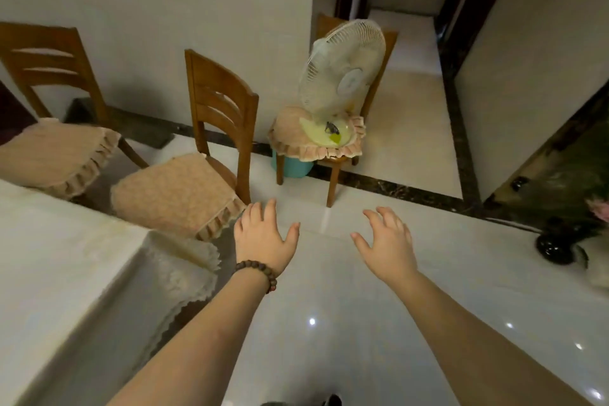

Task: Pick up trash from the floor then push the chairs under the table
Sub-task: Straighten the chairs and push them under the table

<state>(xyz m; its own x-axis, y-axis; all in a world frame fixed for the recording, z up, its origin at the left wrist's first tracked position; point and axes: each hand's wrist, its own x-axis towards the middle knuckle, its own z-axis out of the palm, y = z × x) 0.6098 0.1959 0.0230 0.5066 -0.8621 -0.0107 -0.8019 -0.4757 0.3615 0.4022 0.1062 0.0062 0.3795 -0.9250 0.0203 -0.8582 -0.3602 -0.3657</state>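
You held both hands out over the floor (329, 323), empty: the left hand (263, 237), with a bead bracelet (257, 272), had its fingers (271, 208) spread and straight, and the right hand (387, 244) was spread too, holding nothing. I saw no trash on the floor near the desk (66, 257). The near chair (204, 158) stood just beyond the desk's corner, pulled out, its seat edge right beside your left hand; I judge you were reaching to push it in. A second chair (49, 115) stood further along the desk. A third chair (333, 142), well away from the desk, carried a fan (342, 69).
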